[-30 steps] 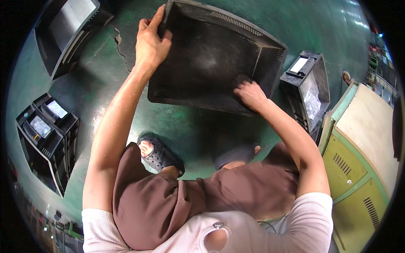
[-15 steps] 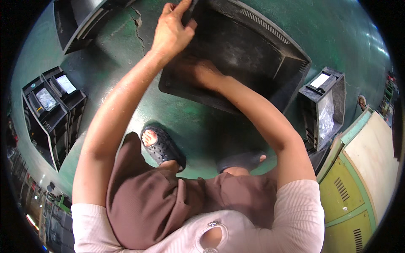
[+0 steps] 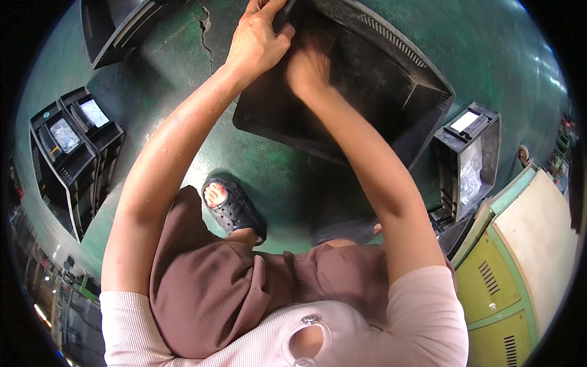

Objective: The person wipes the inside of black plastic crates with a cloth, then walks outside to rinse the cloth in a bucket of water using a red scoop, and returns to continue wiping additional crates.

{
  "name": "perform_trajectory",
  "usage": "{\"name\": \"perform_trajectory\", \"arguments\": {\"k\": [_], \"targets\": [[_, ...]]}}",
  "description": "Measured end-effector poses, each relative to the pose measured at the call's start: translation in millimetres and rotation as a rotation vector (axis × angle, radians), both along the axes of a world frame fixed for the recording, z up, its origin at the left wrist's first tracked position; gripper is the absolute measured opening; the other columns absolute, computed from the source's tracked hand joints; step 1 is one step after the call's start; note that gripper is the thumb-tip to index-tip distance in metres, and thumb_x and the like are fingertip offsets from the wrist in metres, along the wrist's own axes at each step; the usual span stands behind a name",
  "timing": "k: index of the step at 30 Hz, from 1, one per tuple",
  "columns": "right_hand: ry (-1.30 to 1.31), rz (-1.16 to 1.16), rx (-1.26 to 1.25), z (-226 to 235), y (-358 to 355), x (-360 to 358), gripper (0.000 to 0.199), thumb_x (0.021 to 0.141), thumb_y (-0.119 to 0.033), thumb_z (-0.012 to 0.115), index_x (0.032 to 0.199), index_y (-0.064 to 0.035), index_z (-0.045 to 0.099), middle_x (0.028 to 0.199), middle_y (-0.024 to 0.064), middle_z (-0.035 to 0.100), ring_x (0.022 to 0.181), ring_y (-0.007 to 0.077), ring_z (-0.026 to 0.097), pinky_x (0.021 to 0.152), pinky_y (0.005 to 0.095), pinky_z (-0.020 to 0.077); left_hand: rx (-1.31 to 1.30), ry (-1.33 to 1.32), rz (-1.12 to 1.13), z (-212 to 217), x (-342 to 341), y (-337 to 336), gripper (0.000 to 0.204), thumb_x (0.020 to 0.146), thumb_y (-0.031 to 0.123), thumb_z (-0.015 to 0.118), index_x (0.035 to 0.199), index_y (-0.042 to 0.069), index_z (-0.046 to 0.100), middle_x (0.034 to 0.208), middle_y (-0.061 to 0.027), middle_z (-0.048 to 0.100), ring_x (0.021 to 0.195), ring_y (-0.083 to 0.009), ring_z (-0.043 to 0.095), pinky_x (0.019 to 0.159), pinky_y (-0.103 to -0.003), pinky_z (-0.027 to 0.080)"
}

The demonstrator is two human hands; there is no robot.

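Observation:
A large black plastic crate (image 3: 367,79), with a slotted strip along its far wall, is tilted in front of me so that I look into its inside. My left hand (image 3: 260,43) is closed around its upper left edge, thumb on the inner side. Inside the crate, close to that same edge, is my right hand (image 3: 309,64). Motion smears its fingers, and whether it holds anything cannot be made out.
Black bins (image 3: 79,140) with pale labels stand at the left, and another dark bin (image 3: 119,30) is at the upper left. At the right, a black bin (image 3: 468,162) holds clear plastic beside a yellow-green cabinet (image 3: 495,281). The green floor (image 3: 205,30) is cracked.
My right hand has moved up and away from me inside the crate, toward the left hand's edge. The left hand keeps its hold, shifting very slightly right.

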State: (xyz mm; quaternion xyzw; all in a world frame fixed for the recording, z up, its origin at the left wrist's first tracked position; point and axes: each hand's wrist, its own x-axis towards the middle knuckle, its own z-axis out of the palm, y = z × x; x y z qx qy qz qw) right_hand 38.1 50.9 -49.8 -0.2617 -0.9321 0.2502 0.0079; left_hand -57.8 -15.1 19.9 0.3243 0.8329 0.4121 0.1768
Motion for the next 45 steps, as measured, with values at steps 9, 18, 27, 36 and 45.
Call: {"name": "perform_trajectory", "arguments": {"k": [9,18,27,36,45], "targets": [[-0.255,0.661,-0.265,31,-8,34,0.035,0.075,-0.003,0.047,0.109,-0.0059,0.056,0.117,0.0165,0.053,0.107,0.0352,0.050,0.087,0.0432,0.0441,-0.030,0.043,0.007,4,-1,4,0.066,0.073,0.006,0.059,0.134,0.011,0.036,0.123,-0.0337,0.040,0.114,-0.0447,0.042,0.099,-0.040,0.035],[-0.303,0.803,-0.171,25,85,158,0.030,0.075,-0.008,0.051,0.102,-0.0167,0.062,0.110,0.0077,0.049,0.110,0.0264,0.045,0.091,0.0403,0.0399,-0.045,0.037,0.068,4,9,-1,0.067,0.074,0.006,0.058,0.136,0.012,0.033,0.126,-0.0332,0.039,0.117,-0.0454,0.039,0.101,-0.040,0.033],[0.124,0.445,0.316,-29,65,19,0.025,0.083,-0.015,0.045,0.105,-0.0116,0.057,0.113,0.0124,0.052,0.108,0.0301,0.048,0.095,0.0422,0.0362,0.021,0.074,0.009,2,4,8,0.065,0.072,0.002,0.057,0.134,0.008,0.036,0.118,-0.0282,0.046,0.109,-0.0425,0.046,0.096,-0.040,0.038],[-0.046,0.576,0.077,-27,87,143,0.023,0.082,-0.014,0.045,0.103,-0.0140,0.055,0.110,0.0116,0.048,0.105,0.0314,0.048,0.085,0.0444,0.0419,-0.005,-0.044,0.049,1,10,5,0.065,0.073,0.005,0.058,0.134,0.017,0.038,0.114,-0.0197,0.046,0.105,-0.0357,0.049,0.092,-0.038,0.041],[0.107,0.252,0.614,-16,89,54,0.033,0.080,-0.013,0.048,0.112,-0.0120,0.053,0.106,0.0035,0.050,0.100,0.0223,0.048,0.079,0.0395,0.0398,-0.015,0.056,0.026,-8,11,5,0.062,0.074,0.008,0.056,0.133,0.018,0.041,0.093,-0.0163,0.052,0.079,-0.0289,0.055,0.079,-0.036,0.044]]}}
